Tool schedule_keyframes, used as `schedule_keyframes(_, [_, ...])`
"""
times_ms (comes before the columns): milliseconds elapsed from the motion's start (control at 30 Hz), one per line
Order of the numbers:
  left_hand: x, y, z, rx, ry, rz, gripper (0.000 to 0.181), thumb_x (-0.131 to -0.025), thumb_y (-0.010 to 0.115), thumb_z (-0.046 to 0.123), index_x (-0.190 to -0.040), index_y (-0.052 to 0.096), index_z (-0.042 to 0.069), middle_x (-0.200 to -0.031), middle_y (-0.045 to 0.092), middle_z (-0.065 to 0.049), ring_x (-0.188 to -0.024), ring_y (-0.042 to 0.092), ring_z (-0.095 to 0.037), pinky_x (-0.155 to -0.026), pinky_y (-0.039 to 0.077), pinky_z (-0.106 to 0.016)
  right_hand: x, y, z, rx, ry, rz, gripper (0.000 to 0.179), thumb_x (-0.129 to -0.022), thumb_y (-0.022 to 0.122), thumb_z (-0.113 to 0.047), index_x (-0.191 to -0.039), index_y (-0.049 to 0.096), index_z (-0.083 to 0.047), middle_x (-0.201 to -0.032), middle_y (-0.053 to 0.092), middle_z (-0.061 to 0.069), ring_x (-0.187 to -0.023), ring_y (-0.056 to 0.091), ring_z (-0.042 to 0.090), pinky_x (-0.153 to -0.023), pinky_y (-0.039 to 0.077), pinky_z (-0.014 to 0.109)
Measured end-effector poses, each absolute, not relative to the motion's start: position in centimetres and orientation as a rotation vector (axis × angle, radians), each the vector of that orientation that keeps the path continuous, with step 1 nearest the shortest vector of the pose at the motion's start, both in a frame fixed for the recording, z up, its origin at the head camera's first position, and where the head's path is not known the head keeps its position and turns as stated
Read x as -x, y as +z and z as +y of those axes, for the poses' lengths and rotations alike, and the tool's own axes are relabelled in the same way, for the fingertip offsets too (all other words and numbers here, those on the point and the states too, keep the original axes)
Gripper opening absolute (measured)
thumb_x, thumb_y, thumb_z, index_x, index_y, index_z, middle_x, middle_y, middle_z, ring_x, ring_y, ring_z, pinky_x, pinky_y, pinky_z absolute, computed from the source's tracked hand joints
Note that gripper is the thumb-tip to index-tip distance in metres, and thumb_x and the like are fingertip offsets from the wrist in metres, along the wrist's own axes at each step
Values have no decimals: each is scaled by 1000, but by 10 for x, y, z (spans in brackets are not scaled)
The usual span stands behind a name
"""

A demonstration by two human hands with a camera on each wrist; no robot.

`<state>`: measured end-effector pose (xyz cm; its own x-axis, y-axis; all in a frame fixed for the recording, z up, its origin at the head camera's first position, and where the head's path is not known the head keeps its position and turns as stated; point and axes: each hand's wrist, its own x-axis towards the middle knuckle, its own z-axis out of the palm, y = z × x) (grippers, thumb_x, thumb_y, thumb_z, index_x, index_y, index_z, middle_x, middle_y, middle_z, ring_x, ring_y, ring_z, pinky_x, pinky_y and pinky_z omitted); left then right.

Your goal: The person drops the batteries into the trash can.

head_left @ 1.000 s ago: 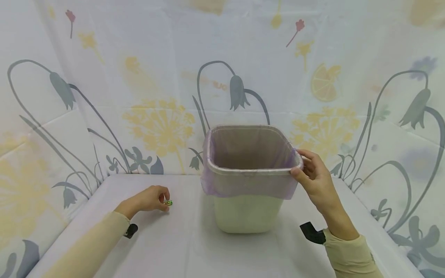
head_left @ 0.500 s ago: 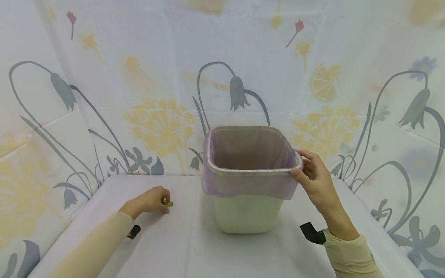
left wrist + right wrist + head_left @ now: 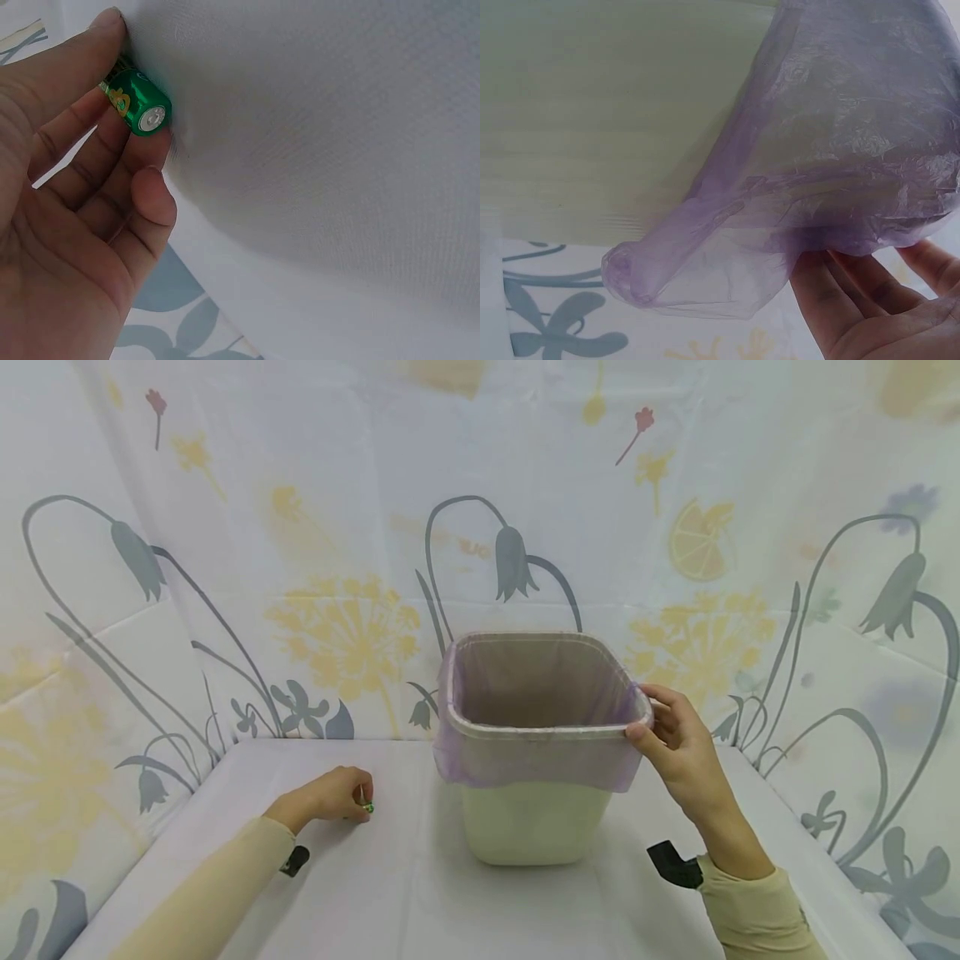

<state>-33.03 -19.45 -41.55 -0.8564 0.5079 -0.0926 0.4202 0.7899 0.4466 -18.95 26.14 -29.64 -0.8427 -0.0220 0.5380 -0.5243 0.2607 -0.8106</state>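
Observation:
A small green battery [image 3: 142, 105] with a silver end shows in the left wrist view. My left hand [image 3: 330, 795] pinches it between thumb and fingers, low over the white cloth; whether the battery touches the cloth I cannot tell. In the head view only a bit of green peeks out at the fingertips. Right of centre stands a pale waste bin [image 3: 536, 828], upright, lined with a thin purple plastic bag [image 3: 540, 762] folded down over its rim. My right hand [image 3: 686, 764] holds the bin's right front corner, thumb in front, fingers behind. The bin's floor is hidden.
A white cloth [image 3: 360, 885] covers the table. Flower-printed sheets [image 3: 360, 527] rise behind and at both sides. Black wrist mounts [image 3: 673, 864] sit by the cuffs of both cream sleeves [image 3: 757, 906].
My left hand has shifted slightly right and nearer to me, and the battery has turned in its fingers so less of it shows. The right hand and bin stay put.

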Motion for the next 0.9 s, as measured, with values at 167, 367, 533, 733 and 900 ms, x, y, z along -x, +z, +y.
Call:
schedule_keyframes(167, [329,-416,-194,-708,620,2778,21,-74,81,10,-80,60,13,-72,54,0,-64,53,-14,-62,44,-31,190,-297,261,-503,1623,-2105,50,-94,59,-6,-140,39,-6,-123,51,12,-104,57,12,-83,46,17])
schedule_keyframes(367, [328,-415,-195,-716,619,2784,21,-75,80,10,-79,60,14,-73,54,1,-66,51,-14,-63,43,-32,190,-296,261,-501,1636,-2092,50,-94,59,-7,-140,39,-5,-122,52,10,-103,57,12,-83,46,17])
schedule_keyframes(533, [328,-415,-195,-696,621,2777,20,-76,80,11,-79,60,14,-73,54,1,-66,52,-14,-63,43,-31,191,-297,262,-498,1632,-2097,50,-94,59,-7,-140,39,-6,-122,52,9,-103,57,12,-83,46,17])
schedule_keyframes(733, [327,-414,-195,-702,623,2778,20,-76,80,11,-79,60,14,-73,55,1,-66,52,-15,-63,43,-31,190,-297,262,-501,1628,-2098,50,-94,59,-7,-140,39,-6,-121,52,9,-103,57,12,-83,46,17])
schedule_keyframes(900, [328,-413,-193,-713,625,2777,20,-76,80,11,-79,60,14,-72,54,1,-66,51,-15,-63,43,-31,190,-297,261,-503,1641,-2093,50,-94,59,-7,-140,39,-6,-122,52,9,-103,57,12,-83,46,17])
